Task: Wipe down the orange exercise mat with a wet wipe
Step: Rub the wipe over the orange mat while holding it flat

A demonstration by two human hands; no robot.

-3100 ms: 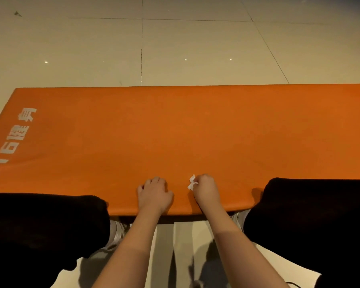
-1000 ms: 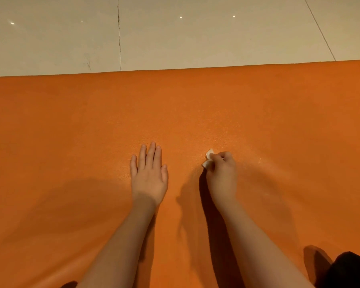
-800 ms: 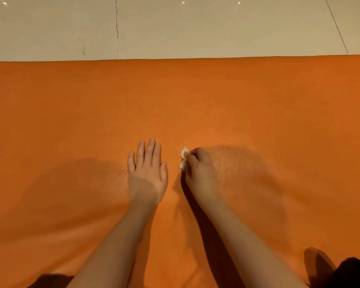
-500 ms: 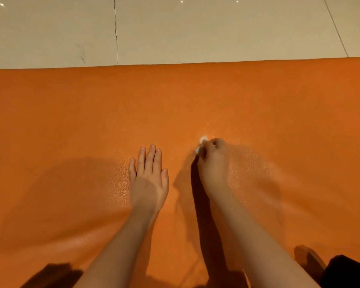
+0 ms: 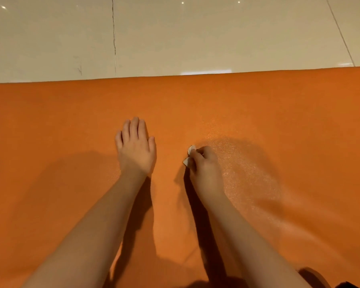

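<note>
The orange exercise mat [image 5: 279,113] fills most of the head view, its far edge running across the upper third. My left hand [image 5: 136,146] lies flat on the mat with straight fingers, palm down. A little to its right, my right hand [image 5: 204,165] is curled round a small white wet wipe [image 5: 189,156], pressing it against the mat; only two white corners of the wipe stick out at the fingers. To the right of that hand the mat surface glistens with a damp sheen.
Beyond the mat's far edge lies a glossy beige tiled floor [image 5: 195,38] with dark grout lines. A dark piece of clothing [image 5: 349,284] shows at the bottom right corner.
My right hand with the wipe has slid back toward me and slightly left over the mat. My left hand stays flat in the same place. The view has tilted up, showing more floor.
</note>
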